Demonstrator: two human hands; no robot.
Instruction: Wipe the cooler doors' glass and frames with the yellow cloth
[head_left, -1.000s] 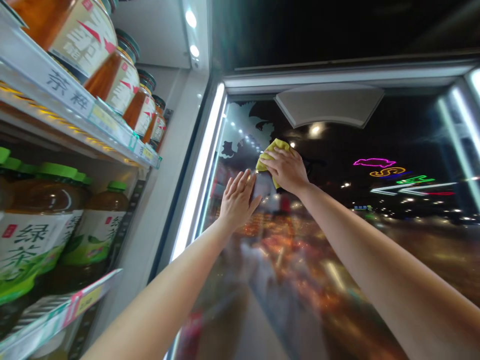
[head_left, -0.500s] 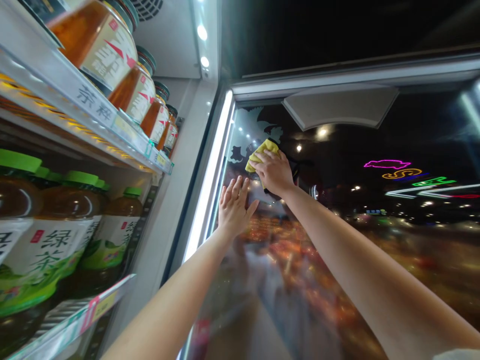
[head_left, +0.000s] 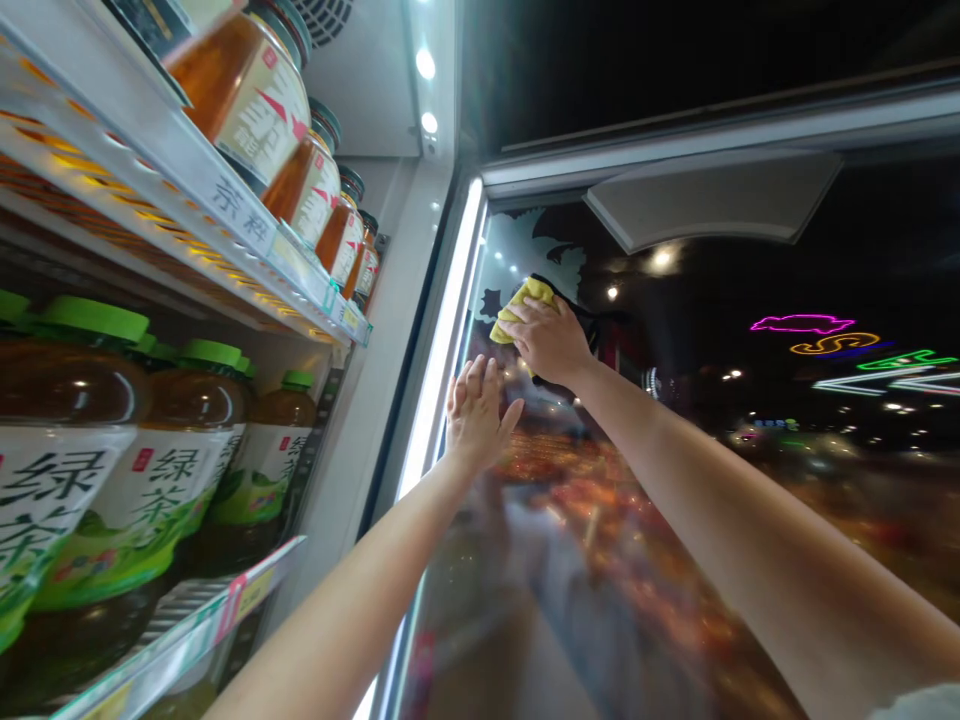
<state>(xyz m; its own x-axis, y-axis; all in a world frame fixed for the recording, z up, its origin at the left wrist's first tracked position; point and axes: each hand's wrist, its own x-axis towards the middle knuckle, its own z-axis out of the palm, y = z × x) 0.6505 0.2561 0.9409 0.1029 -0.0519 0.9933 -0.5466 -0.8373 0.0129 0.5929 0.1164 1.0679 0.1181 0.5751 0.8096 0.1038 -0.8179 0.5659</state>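
A yellow cloth lies against the glass door, near its lit upper left edge. My right hand holds the cloth, fingers spread over it and pressing it to the glass. Below and to the left, my left hand rests flat by the door's edge, fingers extended and thumb apart, with nothing in it. A pale leaf-like decal shows on the glass just above the cloth.
On the left, a cooler shelf carries amber bottles. Green-capped tea bottles stand below it. A bright light strip runs along the door's edge. Neon signs glow at the right.
The shelves, bottles and door frame have shifted to the right in view. My left hand sits slightly further right, while my right hand and the cloth are nearly where they were.
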